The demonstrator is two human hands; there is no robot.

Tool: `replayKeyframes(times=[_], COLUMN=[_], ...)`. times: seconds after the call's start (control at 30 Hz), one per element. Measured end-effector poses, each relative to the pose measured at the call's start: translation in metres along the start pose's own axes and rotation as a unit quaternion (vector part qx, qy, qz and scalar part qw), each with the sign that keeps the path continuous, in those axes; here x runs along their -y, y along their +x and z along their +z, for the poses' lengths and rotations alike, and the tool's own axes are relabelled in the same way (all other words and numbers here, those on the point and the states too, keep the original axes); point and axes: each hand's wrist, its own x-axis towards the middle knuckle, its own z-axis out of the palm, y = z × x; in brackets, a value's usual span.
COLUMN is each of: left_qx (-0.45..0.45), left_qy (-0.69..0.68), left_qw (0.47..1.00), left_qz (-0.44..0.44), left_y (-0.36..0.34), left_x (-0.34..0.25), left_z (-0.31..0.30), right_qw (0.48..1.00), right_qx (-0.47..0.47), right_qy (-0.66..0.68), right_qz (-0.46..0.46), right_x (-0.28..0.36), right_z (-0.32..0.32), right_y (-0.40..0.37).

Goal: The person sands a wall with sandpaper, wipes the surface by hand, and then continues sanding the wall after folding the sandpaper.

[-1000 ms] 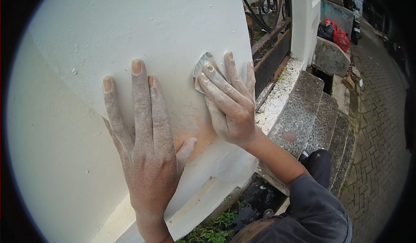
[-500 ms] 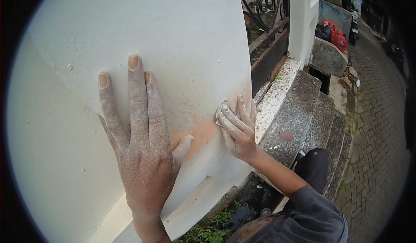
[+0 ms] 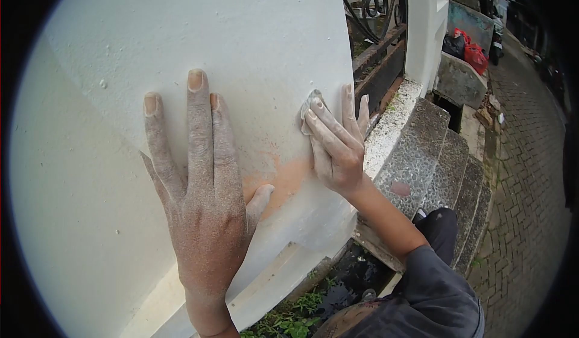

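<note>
My left hand lies flat against the white wall, fingers spread and coated in pale dust. Beside its thumb is a worn orange patch where the white paint is gone. My right hand, also dusty, presses a small greyish folded piece of sandpaper to the wall, above and right of that patch. Its fingers cover most of the sheet, while the outer two stretch past the wall's right edge. The face of the sandpaper against the wall is hidden.
A dark iron gate stands past the wall's edge. Stone steps descend on the right to a paved lane. Below the wall are green plants and dark wet ground. Red and black bags sit farther off.
My right hand has slid up the wall with the sandpaper, uncovering more of the orange patch's right side. My left hand stays in place on the wall; the view has shifted slightly.
</note>
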Motion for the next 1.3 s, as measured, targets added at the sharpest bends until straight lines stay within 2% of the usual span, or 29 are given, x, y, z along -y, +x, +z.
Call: replayKeyframes(times=[0.1, 0.2, 0.3, 0.4, 0.47, 0.53, 0.63, 0.73, 0.83, 0.93, 1.03, 1.13, 1.23, 1.3], left_qx=[-0.014, 0.000, 0.018, 0.017, 0.020, 0.025, 0.027, 0.019, 0.028, 0.031, 0.030, 0.027, 0.027, 0.031], left_qy=[-0.006, -0.004, 0.011, 0.013, 0.017, -0.003, -0.006, -0.006, -0.004, -0.008, -0.008, 0.007, 0.003, 0.000], left_qw=[1.000, 1.000, 1.000, 1.000, 1.000, 1.000, 1.000, 1.000, 1.000, 0.999, 0.999, 1.000, 0.999, 0.999], left_qz=[0.005, -0.001, -0.014, -0.009, -0.010, -0.011, -0.012, -0.010, -0.013, -0.018, -0.019, -0.015, -0.019, -0.023], left_y=[0.001, 0.000, 0.001, 0.002, 0.001, 0.001, 0.000, 0.001, 0.002, 0.002, 0.000, 0.000, 0.002, 0.002], left_x=[0.000, 0.000, -0.003, -0.002, -0.003, -0.004, -0.004, -0.002, -0.004, -0.006, -0.005, -0.004, -0.005, -0.006], left_z=[0.003, 0.001, -0.005, -0.005, -0.005, -0.005, -0.008, -0.007, -0.009, -0.009, -0.008, -0.006, -0.008, -0.008], right_qw=[0.998, 0.997, 0.997, 1.000, 0.999, 0.999, 0.991, 0.999, 0.999, 0.997, 0.993, 0.999, 0.998, 0.997], right_qx=[-0.044, 0.030, 0.051, -0.009, -0.023, -0.014, 0.072, 0.029, -0.046, -0.014, 0.076, 0.013, -0.052, -0.023], right_qy=[0.055, 0.061, 0.058, 0.022, 0.025, 0.048, 0.094, 0.037, -0.002, 0.043, 0.048, 0.021, 0.022, 0.047], right_qz=[-0.006, 0.027, 0.027, -0.008, 0.000, 0.020, 0.056, 0.014, 0.027, 0.057, 0.076, 0.042, 0.036, 0.063], right_x=[0.011, 0.012, 0.004, 0.008, 0.014, 0.021, 0.037, 0.020, -0.002, 0.011, 0.027, 0.010, 0.003, 0.010], right_z=[0.004, 0.001, -0.001, -0.002, 0.001, 0.003, 0.002, 0.000, -0.002, -0.002, -0.002, 0.004, 0.002, 0.003], right_y=[0.050, -0.013, -0.053, 0.032, 0.046, 0.039, -0.056, -0.037, 0.042, 0.017, -0.072, -0.042, 0.034, 0.015])
